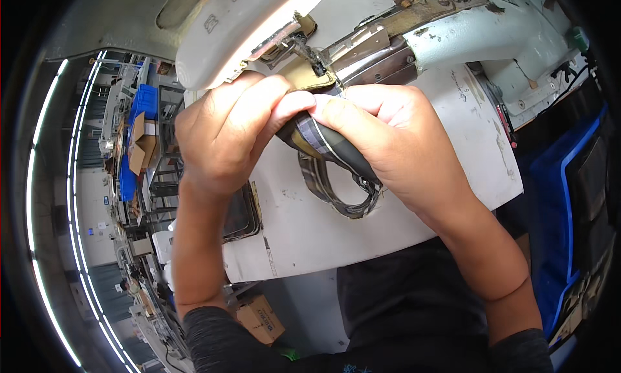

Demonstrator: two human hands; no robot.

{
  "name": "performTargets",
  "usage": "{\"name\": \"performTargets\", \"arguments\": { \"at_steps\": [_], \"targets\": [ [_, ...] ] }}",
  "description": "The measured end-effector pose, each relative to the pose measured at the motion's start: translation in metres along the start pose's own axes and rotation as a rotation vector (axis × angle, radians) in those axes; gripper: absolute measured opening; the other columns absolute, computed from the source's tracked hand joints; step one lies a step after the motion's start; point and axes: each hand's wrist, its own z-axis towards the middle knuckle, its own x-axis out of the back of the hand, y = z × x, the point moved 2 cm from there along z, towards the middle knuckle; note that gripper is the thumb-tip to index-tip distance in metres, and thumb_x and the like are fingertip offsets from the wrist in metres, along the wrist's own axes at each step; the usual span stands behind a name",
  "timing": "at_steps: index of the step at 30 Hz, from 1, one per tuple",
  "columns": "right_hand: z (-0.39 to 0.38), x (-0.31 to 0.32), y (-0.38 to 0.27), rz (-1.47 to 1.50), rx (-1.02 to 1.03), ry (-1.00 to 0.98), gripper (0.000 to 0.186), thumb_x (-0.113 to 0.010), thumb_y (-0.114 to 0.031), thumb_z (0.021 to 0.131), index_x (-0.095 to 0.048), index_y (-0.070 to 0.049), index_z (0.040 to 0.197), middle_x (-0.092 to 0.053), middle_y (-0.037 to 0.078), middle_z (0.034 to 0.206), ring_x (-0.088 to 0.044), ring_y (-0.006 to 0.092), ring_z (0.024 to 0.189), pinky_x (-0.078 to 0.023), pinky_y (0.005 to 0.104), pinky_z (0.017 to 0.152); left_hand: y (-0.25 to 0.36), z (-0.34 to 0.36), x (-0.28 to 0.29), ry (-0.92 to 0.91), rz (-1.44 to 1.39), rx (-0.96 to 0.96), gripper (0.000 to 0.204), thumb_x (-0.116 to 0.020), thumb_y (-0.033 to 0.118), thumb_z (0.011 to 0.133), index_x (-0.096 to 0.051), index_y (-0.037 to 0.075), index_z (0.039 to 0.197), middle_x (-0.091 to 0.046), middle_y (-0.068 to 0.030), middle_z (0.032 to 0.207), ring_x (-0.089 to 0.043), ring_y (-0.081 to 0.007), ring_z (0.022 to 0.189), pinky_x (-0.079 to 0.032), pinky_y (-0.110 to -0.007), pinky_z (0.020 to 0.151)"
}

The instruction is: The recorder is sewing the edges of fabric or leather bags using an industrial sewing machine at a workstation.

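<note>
A dark plaid fabric piece [339,148] is bunched between my two hands, right below the working end of a sewing machine [213,40]. My left hand [223,130] is closed, its thumb and fingers pinching the fabric's upper edge. From the other side, my right hand [411,143] pinches the same edge, and the two thumbs nearly meet. A narrow curved band [352,210] of the fabric hangs in a loop onto the white table [304,243]. Just beyond my fingers lies a yellowish plate [309,75] under the machine's foot. My fingers hide the exact edge being gripped.
The machine's pale green arm [479,40] extends to the far right. A dark flat tray-like piece [242,214] sits at the table's left edge. Below stands a cardboard box [260,319]. Blue-edged dark material [563,224] hangs at the right; blue bins [143,101] stand far left.
</note>
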Motion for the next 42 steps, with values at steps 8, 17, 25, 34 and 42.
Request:
{"name": "performTargets", "arguments": {
  "at_steps": [8, 17, 25, 34, 42],
  "targets": [
    [-0.002, -0.005, 0.008, 0.095, 0.04, 0.045, 0.034, -0.064, -0.013, 0.1, -0.061, 0.0, 0.069, -0.05, -0.006, 0.061, -0.04, 0.0018, 0.06, -0.031, 0.0278, 0.052, -0.011, 0.014, 0.016, -0.191, -0.133, -0.158, 0.036, -0.08, -0.002, 0.081, -0.078, 0.0, 0.117, -0.072, -0.0114, 0.097, -0.072, -0.0228, 0.077, -0.058, -0.031, 0.063],
    [0.001, 0.005, 0.003, -0.104, 0.107, 0.072, 0.039, -0.065, -0.011, 0.099, -0.051, 0.001, 0.064, -0.044, -0.005, 0.055, -0.035, 0.0035, 0.057, -0.028, 0.0306, 0.05, 0.047, 0.03, 0.015, -0.234, -0.056, 0.315, 0.024, -0.076, -0.009, 0.085, -0.077, -0.002, 0.107, -0.073, -0.0165, 0.099, -0.074, -0.0279, 0.083, -0.059, -0.034, 0.072],
    [0.004, 0.008, 0.004, -0.034, 0.074, 0.027, 0.038, -0.064, -0.012, 0.099, -0.056, 0.003, 0.065, -0.044, -0.002, 0.054, -0.035, 0.0044, 0.056, -0.029, 0.0318, 0.049, 0.071, 0.037, 0.008, -0.255, 0.027, 0.567, 0.03, -0.07, -0.005, 0.089, -0.071, 0.0, 0.119, -0.065, -0.0129, 0.111, -0.072, -0.0302, 0.084, -0.058, -0.039, 0.069],
    [0.003, 0.007, 0.003, -0.112, 0.096, 0.068, 0.038, -0.065, -0.013, 0.097, -0.054, 0.003, 0.065, -0.044, 0.006, 0.052, -0.036, 0.0085, 0.052, -0.031, 0.0343, 0.049, 0.074, 0.042, 0.013, -0.258, 0.007, 0.629, 0.021, -0.07, -0.004, 0.093, -0.075, -0.002, 0.114, -0.07, -0.0167, 0.103, -0.071, -0.0299, 0.088, -0.056, -0.037, 0.076],
    [-0.002, 0.011, 0.014, 0.02, 0.123, 0.03, 0.035, -0.064, -0.01, 0.099, -0.052, 0.001, 0.068, -0.043, -0.004, 0.057, -0.034, 0.0031, 0.058, -0.028, 0.0305, 0.049, 0.093, 0.053, -0.007, -0.043, 0.015, 0.812, 0.012, -0.072, -0.003, 0.092, -0.077, -0.006, 0.103, -0.075, -0.0207, 0.093, -0.074, -0.0284, 0.086, -0.056, -0.035, 0.083]
  ]
}}
